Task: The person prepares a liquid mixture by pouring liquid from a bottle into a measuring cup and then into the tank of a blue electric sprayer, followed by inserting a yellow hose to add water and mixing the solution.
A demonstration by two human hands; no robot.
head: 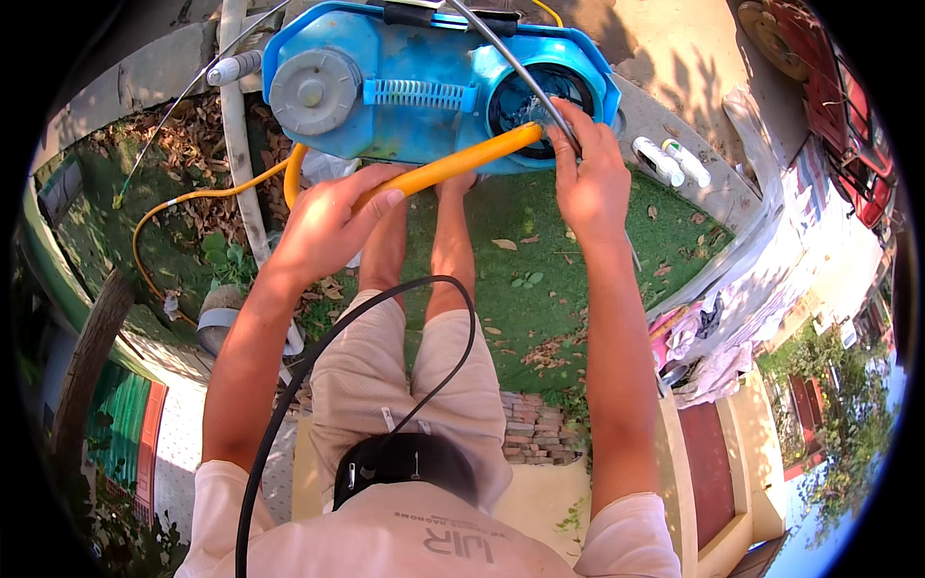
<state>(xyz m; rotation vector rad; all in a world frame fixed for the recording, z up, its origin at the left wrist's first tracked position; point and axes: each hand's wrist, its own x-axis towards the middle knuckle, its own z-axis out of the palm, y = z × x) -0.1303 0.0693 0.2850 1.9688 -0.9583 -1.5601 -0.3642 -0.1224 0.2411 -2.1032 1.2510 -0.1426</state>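
Note:
A blue plastic sprayer tank (423, 134) stands before me, with a round grey cap (316, 92) on its left and a round filler opening (517, 108) on its right. My left hand (329, 217) is wrapped around a thick yellow hose (462, 160). The hose's free end lies over the opening, where clear water shows. A thin metal rod (517, 65) slants across the opening. Around that rod, beside the hose end, my right hand (592, 173) has its thumb and fingers closed. The rod's lower part passes behind this hand.
Two white bottles (668, 162) lie on the concrete to the right. Thin yellow tubing (209, 193) loops over dry leaves at left, near a pale pole (238, 137). Green turf (520, 289) lies underfoot. A black cable (289, 390) arcs before my body. Red machinery (831, 79) stands far right.

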